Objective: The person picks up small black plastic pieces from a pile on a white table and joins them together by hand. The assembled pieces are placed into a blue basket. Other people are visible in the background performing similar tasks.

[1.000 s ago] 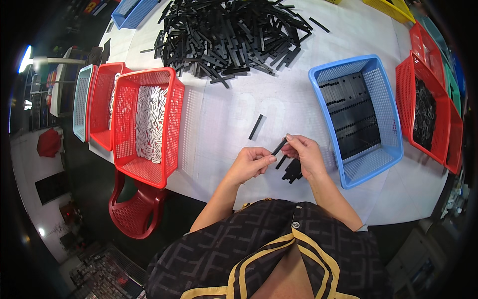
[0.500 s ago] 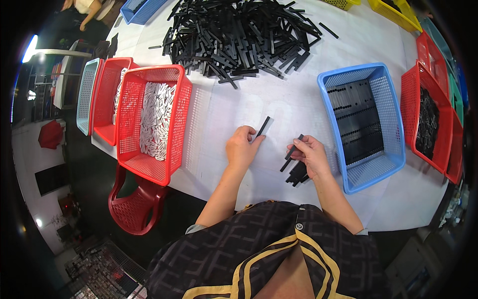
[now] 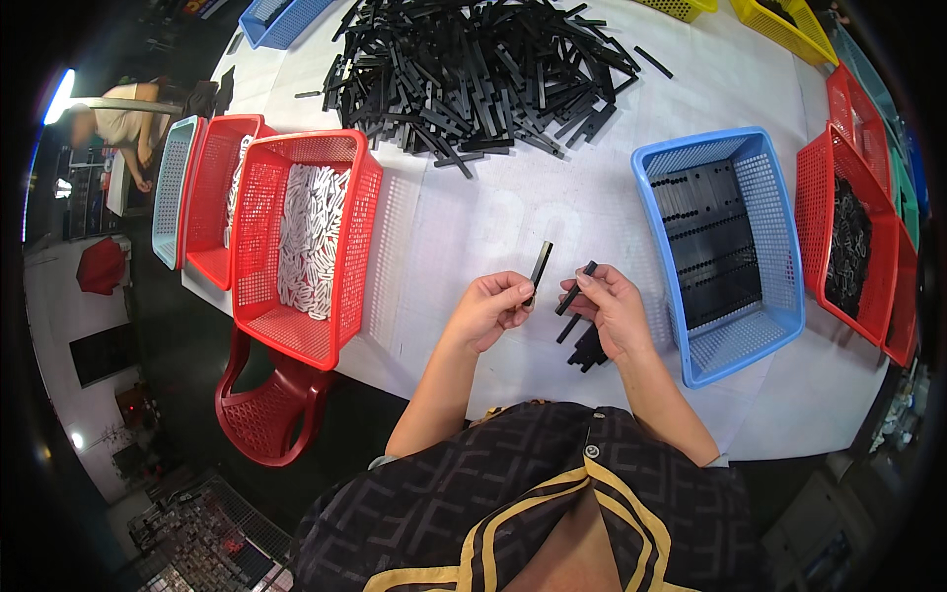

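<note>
My left hand (image 3: 493,310) pinches a slim black strip (image 3: 541,268) near its lower end, its upper end pointing away from me. Close beside it, my right hand (image 3: 612,308) grips another short black strip (image 3: 576,288) between thumb and fingers. Below the right hand, several black strips (image 3: 589,351) lie in a small bunch on the white table. To the right stands a blue basket (image 3: 698,370) with rows of black strips (image 3: 710,237) laid side by side. A large loose heap of black strips (image 3: 473,79) covers the table's far middle.
At left, a red basket (image 3: 367,212) holds many small white pieces (image 3: 314,242); more baskets stand behind it. Red baskets (image 3: 814,187) at right hold dark wire-like pieces. Yellow baskets (image 3: 789,30) sit at the far right. A dark red chair (image 3: 266,419) is at the table's left edge.
My left hand has lifted its strip, turned it more upright and brought it nearer my right hand. The strip in my right hand has tilted. A person in the background has moved.
</note>
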